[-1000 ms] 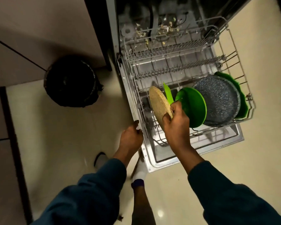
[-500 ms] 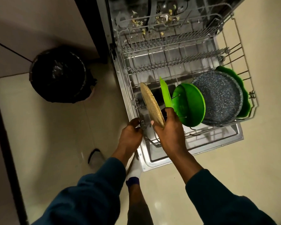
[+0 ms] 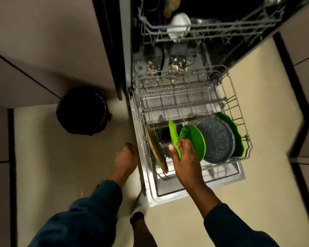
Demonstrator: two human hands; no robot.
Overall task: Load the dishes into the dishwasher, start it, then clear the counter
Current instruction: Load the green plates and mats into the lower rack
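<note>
The thin bright-green plate (image 3: 173, 134) stands on edge in the lower rack (image 3: 239, 122), long axis running near to far. The right hand (image 3: 184, 157) pinches its near edge. The left hand (image 3: 126, 158), fingers curled, grips the rack's left rim.

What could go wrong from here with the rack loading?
1. The right hand pinches the thin green plate by its edge; it could slip or tip against the tan plate.
2. Food scraps on the tub floor may clog the wash.
</note>
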